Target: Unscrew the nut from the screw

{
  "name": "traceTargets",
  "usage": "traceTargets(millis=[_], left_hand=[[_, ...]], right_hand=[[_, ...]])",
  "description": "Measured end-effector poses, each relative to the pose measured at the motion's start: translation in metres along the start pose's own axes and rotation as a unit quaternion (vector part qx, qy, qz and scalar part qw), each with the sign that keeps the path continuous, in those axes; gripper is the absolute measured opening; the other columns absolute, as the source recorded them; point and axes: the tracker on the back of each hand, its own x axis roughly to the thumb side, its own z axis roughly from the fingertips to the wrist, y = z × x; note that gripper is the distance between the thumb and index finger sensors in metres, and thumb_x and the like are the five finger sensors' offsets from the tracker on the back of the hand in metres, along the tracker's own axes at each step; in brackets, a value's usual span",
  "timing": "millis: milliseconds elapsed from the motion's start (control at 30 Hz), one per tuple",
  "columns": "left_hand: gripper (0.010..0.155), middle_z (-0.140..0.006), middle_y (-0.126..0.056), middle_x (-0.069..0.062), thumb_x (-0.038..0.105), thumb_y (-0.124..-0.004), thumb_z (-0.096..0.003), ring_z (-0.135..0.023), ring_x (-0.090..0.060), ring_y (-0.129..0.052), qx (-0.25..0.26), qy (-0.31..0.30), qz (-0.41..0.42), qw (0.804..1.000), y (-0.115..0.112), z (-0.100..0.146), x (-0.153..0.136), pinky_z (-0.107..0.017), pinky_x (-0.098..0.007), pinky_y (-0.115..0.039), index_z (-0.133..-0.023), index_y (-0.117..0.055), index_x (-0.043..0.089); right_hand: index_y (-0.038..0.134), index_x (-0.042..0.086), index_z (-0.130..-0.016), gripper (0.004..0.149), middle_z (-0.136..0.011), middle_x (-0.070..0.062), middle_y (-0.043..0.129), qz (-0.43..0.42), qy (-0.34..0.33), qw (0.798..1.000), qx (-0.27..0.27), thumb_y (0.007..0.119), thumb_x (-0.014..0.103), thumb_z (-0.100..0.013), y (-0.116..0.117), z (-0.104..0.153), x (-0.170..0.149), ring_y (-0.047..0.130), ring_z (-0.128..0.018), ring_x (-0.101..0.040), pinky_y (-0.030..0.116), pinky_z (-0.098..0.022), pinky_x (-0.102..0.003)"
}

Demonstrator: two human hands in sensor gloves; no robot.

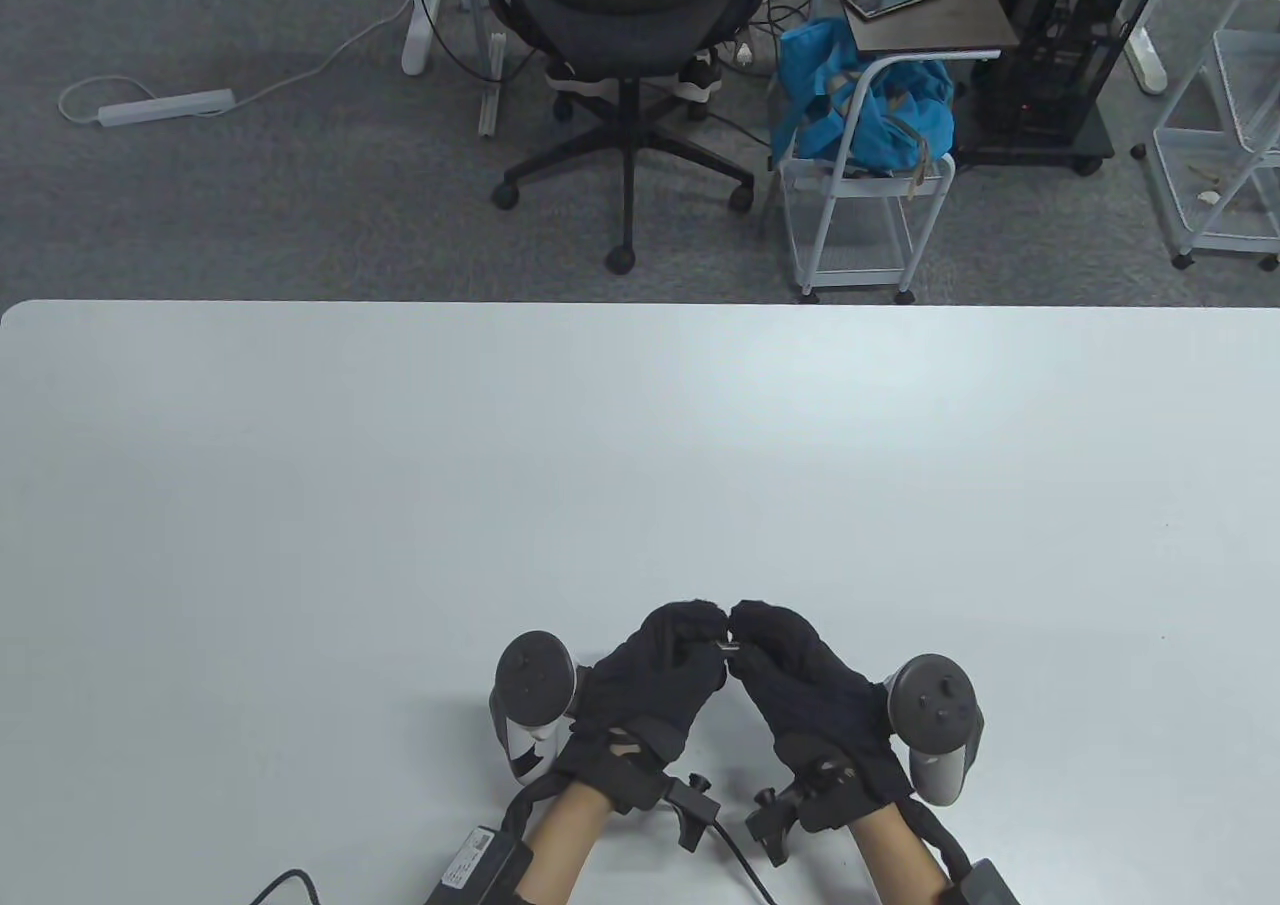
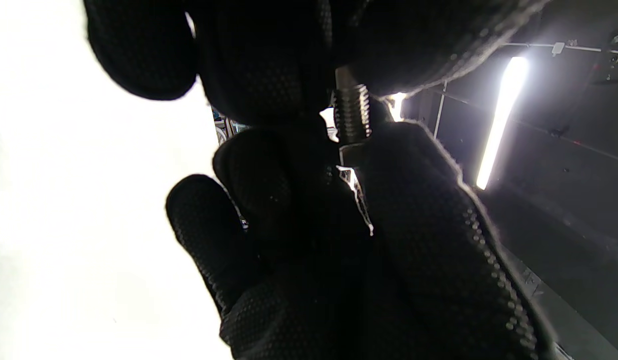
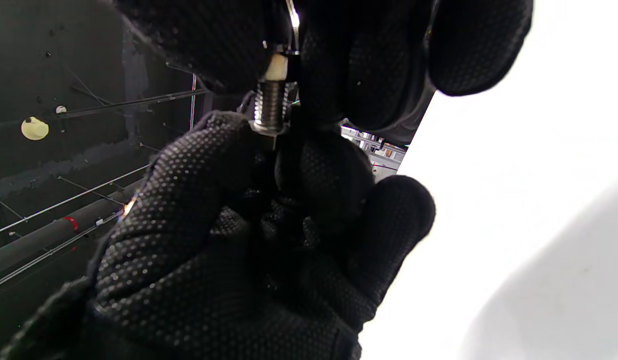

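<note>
A small threaded metal screw (image 1: 729, 647) is held just above the white table (image 1: 640, 465), near its front edge, between the tips of both gloved hands. My left hand (image 1: 700, 635) pinches one end and my right hand (image 1: 752, 633) pinches the other. In the left wrist view the bare thread (image 2: 351, 115) runs down into a hex nut (image 2: 353, 152) between the right hand's fingers (image 2: 414, 200). In the right wrist view the thread (image 3: 270, 105) ends at a wider rim (image 3: 269, 131) between the left hand's fingers (image 3: 199, 165). Both tips of the screw are hidden by the gloves.
A tracker sits on the back of each hand, left (image 1: 535, 690) and right (image 1: 935, 715). Cables and a small box (image 1: 480, 860) lie by the left forearm. Beyond the table's far edge stand an office chair (image 1: 625, 35) and a white cart (image 1: 860, 195).
</note>
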Motion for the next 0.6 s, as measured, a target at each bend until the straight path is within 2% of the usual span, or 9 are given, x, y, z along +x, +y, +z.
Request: traceTargets(millis=[67,133,233,333,400,600], left_hand=[[0.047,-0.084,-0.089,-0.014,0.037,-0.084,-0.0492,-0.057,-0.026,-0.097,0.000,0.000,0.001,1.000,0.000,0.000,0.000,-0.054,-0.058,-0.080,-0.094,-0.078,0.023],[0.047,-0.085,-0.089,-0.014,0.037,-0.084,-0.0493,-0.057,-0.026,-0.097,-0.002,-0.002,-0.004,1.000,0.000,0.000,0.000,-0.054,-0.058,-0.080,-0.094,-0.078,0.023],[0.047,-0.085,-0.089,-0.015,0.037,-0.084,-0.0490,-0.057,-0.027,-0.097,-0.007,-0.009,-0.015,1.000,-0.002,0.000,0.001,-0.054,-0.058,-0.080,-0.094,-0.078,0.023],[0.047,-0.085,-0.089,-0.015,0.037,-0.084,-0.0494,-0.057,-0.027,-0.097,-0.011,-0.013,-0.022,1.000,-0.003,0.000,0.002,-0.054,-0.058,-0.080,-0.094,-0.078,0.023],[0.047,-0.085,-0.089,-0.014,0.037,-0.084,-0.0489,-0.057,-0.027,-0.097,-0.011,-0.013,-0.024,1.000,-0.003,0.000,0.002,-0.054,-0.058,-0.080,-0.094,-0.078,0.023],[0.047,-0.085,-0.089,-0.014,0.037,-0.084,-0.0490,-0.057,-0.027,-0.097,-0.010,-0.011,-0.018,1.000,-0.003,0.000,0.002,-0.054,-0.058,-0.080,-0.094,-0.078,0.023]], right_hand=[[0.062,0.016,-0.108,0.060,-0.091,-0.017,0.079,-0.005,0.008,1.000,0.009,0.076,0.042,-0.055,0.000,0.000,-0.002,0.086,-0.072,-0.041,0.072,-0.057,-0.063],[0.056,0.010,-0.110,0.070,-0.093,-0.022,0.076,-0.022,0.030,0.999,0.004,0.068,0.053,-0.056,0.000,0.002,-0.007,0.083,-0.073,-0.046,0.069,-0.056,-0.066],[0.064,0.003,-0.105,0.073,-0.084,-0.023,0.085,-0.023,0.062,0.998,0.006,0.064,0.057,-0.056,-0.002,0.002,-0.012,0.089,-0.064,-0.047,0.071,-0.052,-0.067],[0.075,0.002,-0.093,0.064,-0.066,-0.015,0.095,-0.021,0.066,0.998,0.006,0.065,0.053,-0.057,-0.001,0.001,-0.012,0.096,-0.049,-0.038,0.079,-0.045,-0.061],[0.077,0.002,-0.090,0.058,-0.060,-0.011,0.096,-0.014,0.057,0.998,-0.002,0.068,0.048,-0.056,0.000,0.000,-0.009,0.097,-0.044,-0.033,0.082,-0.043,-0.058],[0.074,0.006,-0.093,0.053,-0.061,-0.008,0.094,0.004,0.025,1.000,-0.014,0.073,0.042,-0.054,-0.001,0.000,-0.002,0.097,-0.046,-0.028,0.083,-0.046,-0.055]])
